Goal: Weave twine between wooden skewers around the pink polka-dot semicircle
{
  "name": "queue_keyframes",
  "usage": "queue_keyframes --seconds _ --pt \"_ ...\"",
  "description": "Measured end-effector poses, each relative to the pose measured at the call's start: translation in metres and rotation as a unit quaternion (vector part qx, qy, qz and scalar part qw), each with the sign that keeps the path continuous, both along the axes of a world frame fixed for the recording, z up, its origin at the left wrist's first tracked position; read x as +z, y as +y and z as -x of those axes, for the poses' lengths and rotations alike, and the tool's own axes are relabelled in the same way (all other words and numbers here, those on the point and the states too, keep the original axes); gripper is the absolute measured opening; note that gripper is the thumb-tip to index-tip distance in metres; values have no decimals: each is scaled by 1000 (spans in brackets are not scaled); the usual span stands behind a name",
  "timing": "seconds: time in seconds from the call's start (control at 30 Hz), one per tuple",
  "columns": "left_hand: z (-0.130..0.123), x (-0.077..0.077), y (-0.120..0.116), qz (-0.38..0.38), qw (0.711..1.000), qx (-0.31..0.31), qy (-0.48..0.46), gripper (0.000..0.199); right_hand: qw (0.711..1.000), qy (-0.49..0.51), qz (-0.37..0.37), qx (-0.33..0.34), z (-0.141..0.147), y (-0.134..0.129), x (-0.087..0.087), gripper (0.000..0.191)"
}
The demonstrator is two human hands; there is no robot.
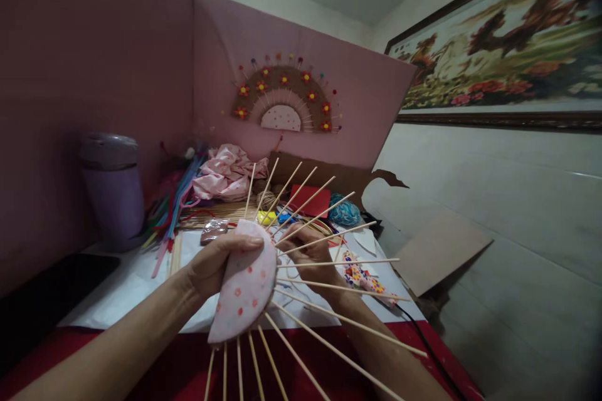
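Well, the left hand [217,260] (thumb uppermost) grips the spotted half-disc [247,291].

Two hands [219,260] and one half-disc [247,291] with seventeen sticks [352,262]. One fan [296,83] carrying nine flowers [284,79]; its pins [301,61] are too small to count surely. One tumbler [113,194], one blue yarn ball [345,210], one red card [310,200], one yellow block [266,218], one brown packet [214,232], one pink cloth [228,172], one picture [505,44].
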State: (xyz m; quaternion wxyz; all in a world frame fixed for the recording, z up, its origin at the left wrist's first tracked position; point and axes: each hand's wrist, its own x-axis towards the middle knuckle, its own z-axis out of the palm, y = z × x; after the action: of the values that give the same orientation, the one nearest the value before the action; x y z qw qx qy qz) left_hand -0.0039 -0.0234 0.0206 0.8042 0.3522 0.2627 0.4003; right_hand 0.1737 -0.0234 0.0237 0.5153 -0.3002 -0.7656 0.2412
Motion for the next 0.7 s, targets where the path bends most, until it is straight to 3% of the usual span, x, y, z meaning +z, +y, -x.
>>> queue_keyframes --seconds 0.17,0.5,0.7 --pt "-1 1 0 0 1000 -12 27 10 998 -41 -48 -15 -1 -1 0 10" --pt "-1 6 -3 -19 998 4 58 11 992 -49 -52 -103 -6 13 -8 12" --pt "4 13 -1 -9 997 24 75 13 988 7 -1 -157 -34 38 -12 13"
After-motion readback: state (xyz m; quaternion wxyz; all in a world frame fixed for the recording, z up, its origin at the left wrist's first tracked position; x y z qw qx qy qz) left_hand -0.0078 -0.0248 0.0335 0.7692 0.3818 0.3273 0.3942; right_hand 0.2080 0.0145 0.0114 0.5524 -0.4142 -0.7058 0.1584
